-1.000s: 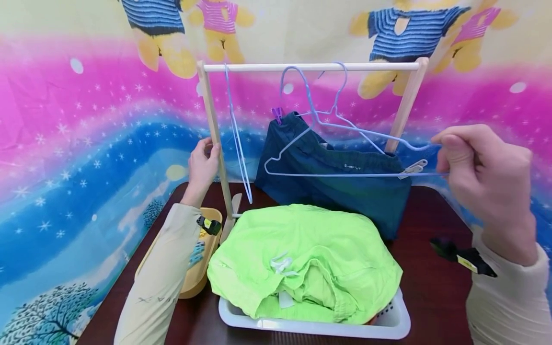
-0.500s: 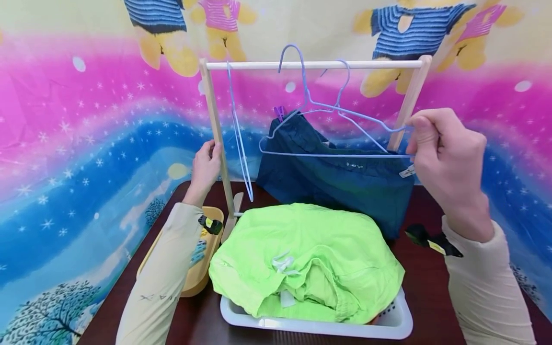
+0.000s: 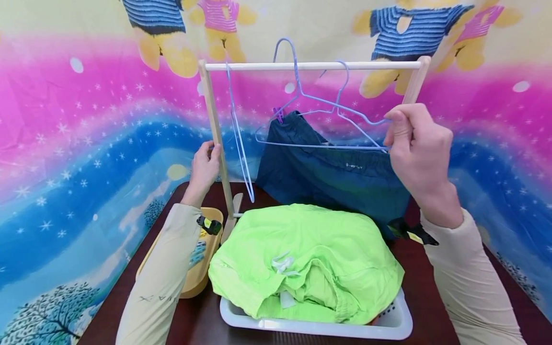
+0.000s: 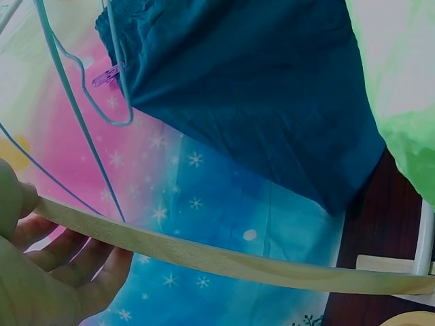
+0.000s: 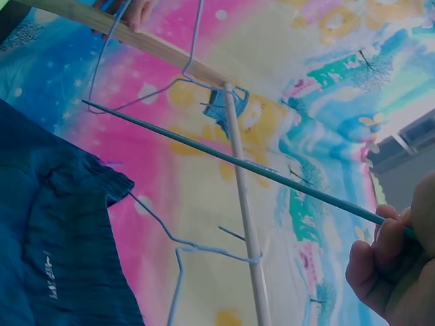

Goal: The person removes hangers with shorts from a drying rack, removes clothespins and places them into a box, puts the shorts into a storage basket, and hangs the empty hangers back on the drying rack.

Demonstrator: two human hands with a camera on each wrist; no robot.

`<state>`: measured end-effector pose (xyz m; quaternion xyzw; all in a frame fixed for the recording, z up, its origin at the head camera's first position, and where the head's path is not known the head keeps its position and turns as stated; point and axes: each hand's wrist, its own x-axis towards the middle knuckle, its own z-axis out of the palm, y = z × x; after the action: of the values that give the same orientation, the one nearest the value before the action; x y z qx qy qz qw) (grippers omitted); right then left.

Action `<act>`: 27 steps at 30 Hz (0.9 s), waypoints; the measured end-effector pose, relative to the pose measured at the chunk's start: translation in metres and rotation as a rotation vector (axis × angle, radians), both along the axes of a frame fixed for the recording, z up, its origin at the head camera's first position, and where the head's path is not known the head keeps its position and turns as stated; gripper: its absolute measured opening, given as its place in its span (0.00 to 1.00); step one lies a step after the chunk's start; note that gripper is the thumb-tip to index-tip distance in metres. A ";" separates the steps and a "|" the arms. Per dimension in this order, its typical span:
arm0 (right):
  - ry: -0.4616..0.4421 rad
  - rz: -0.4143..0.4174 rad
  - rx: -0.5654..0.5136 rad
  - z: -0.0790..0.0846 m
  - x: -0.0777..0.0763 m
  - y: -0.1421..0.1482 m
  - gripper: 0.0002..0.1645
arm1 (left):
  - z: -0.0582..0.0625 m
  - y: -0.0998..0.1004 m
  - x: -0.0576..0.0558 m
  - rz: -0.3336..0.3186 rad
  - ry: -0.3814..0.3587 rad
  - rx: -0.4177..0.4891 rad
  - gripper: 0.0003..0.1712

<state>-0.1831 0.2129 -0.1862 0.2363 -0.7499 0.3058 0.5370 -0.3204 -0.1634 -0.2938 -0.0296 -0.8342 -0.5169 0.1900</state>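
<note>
My left hand (image 3: pixel 204 165) grips the left post (image 3: pixel 212 105) of a wooden clothes rack; in the left wrist view, the fingers (image 4: pixel 102 275) lie behind the post (image 4: pixel 197 252). With my right hand (image 3: pixel 422 153) I pinch the right end of a bare blue wire hanger (image 3: pixel 327 101). Its hook rises above the rail (image 3: pixel 250 66) and overlaps it in the head view. Behind it, dark blue shorts (image 3: pixel 340 182) hang from another hanger (image 3: pixel 344 84), a purple clothespin (image 3: pixel 278 115) at their left corner. A third hanger (image 3: pixel 252 197) hangs bare near the left post.
A white basket (image 3: pixel 315 327) in front of the rack holds a bright green garment (image 3: pixel 310 230) with a white drawstring. Under my left forearm stands a yellow tray (image 3: pixel 196 287) with clothespins (image 3: pixel 198 251). A patterned cloth (image 3: pixel 108 167) hangs behind the dark table (image 3: pixel 198 321).
My right hand has moved left and slightly up, carrying the hanger; its hook has risen from near the rail's level to above it. The left hand stays on the post.
</note>
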 end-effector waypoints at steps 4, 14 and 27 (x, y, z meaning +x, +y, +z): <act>-0.001 -0.009 0.028 -0.006 -0.003 -0.008 0.09 | 0.000 -0.001 0.000 -0.006 -0.004 0.008 0.27; -0.011 0.040 0.101 -0.022 -0.005 -0.018 0.06 | 0.001 -0.003 0.002 -0.024 -0.029 0.027 0.29; -0.018 0.169 0.250 -0.041 0.010 -0.020 0.21 | 0.001 -0.005 0.006 -0.034 -0.048 0.035 0.29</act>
<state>-0.1732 0.1926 -0.2276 0.3608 -0.7642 0.2561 0.4692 -0.3148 -0.1688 -0.2923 -0.0282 -0.8287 -0.5352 0.1615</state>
